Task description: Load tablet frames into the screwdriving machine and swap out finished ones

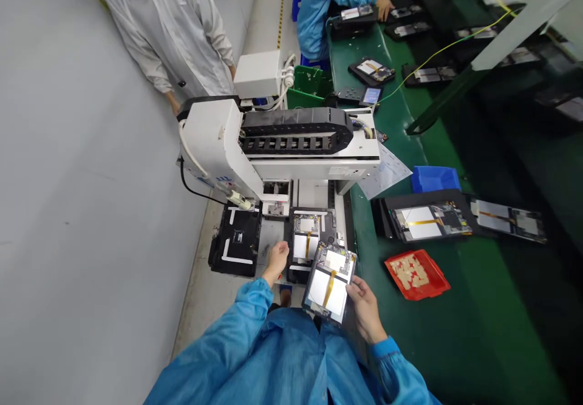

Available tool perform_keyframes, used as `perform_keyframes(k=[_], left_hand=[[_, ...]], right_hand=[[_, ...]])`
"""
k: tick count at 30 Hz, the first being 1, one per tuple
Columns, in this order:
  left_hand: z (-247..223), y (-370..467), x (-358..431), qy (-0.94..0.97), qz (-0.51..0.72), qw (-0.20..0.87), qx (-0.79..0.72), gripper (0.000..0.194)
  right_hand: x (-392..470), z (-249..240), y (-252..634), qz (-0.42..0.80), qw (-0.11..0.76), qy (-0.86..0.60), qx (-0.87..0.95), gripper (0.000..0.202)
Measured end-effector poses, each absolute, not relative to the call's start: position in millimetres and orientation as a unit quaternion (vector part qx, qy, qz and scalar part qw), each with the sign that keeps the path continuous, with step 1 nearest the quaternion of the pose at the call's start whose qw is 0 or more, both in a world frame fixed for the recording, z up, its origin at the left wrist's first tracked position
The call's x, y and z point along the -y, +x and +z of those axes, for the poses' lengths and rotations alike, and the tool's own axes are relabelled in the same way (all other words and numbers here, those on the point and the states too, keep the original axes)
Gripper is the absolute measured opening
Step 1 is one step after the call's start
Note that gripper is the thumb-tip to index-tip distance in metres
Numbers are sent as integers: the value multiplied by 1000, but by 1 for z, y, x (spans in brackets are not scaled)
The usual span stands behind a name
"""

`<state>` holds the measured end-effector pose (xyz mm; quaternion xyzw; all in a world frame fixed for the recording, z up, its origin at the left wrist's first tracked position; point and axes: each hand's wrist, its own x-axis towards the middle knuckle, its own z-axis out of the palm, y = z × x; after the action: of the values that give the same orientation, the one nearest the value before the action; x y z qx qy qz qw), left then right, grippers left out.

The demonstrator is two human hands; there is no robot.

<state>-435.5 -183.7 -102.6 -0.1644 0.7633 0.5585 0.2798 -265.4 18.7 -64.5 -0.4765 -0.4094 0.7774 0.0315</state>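
Off the left edge of the bench (455, 344), my right grip (365, 308) grasps an opened tablet (330, 286), overlapping a black fixture's (328, 229) near right corner; my left grip (276, 261) curls beside it, whether empty I cannot tell. Mid-handling, I judge; next calls for level support.

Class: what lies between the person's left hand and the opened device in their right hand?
In the head view, a black fixture bearing a second device lies between the left hand and the held device.
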Motion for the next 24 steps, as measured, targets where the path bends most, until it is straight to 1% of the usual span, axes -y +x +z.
perform_keyframes(k=[3, 6, 8, 10, 12, 14, 16, 19, 21, 24], left_hand=[[-115, -470, 175, -174, 532, 260, -786, 25], [-117, -479, 164, -166, 537, 260, -785, 28], [-112, -467, 159, -153, 554, 277, -770, 29], [-104, -443, 159, -135, 576, 319, -740, 30], [-95, -414, 163, -119, 596, 369, -703, 36], [-89, -389, 172, -115, 615, 392, -674, 42], [-85, -374, 185, -127, 636, 376, -662, 44], [-83, -369, 215, -157, 663, 320, -659, 45], [-81, -371, 240, -178, 672, 284, -661, 45], [-75, -374, 278, -205, 675, 240, -667, 46]], right_hand=[[-24, -64, -260, 776, 30, -489, 397, 65], [-32, -64, -251, 769, 46, -504, 391, 65], [-36, -65, -249, 761, 54, -501, 410, 64], [-36, -68, -254, 754, 54, -488, 436, 63], [-30, -73, -263, 751, 50, -473, 459, 62], [-17, -78, -276, 751, 40, -450, 481, 60], [-1, -82, -290, 749, 18, -416, 516, 57], [24, -86, -316, 721, -22, -360, 591, 51], [35, -90, -343, 676, -38, -332, 657, 42], [47, -100, -396, 571, -38, -313, 758, 31]])
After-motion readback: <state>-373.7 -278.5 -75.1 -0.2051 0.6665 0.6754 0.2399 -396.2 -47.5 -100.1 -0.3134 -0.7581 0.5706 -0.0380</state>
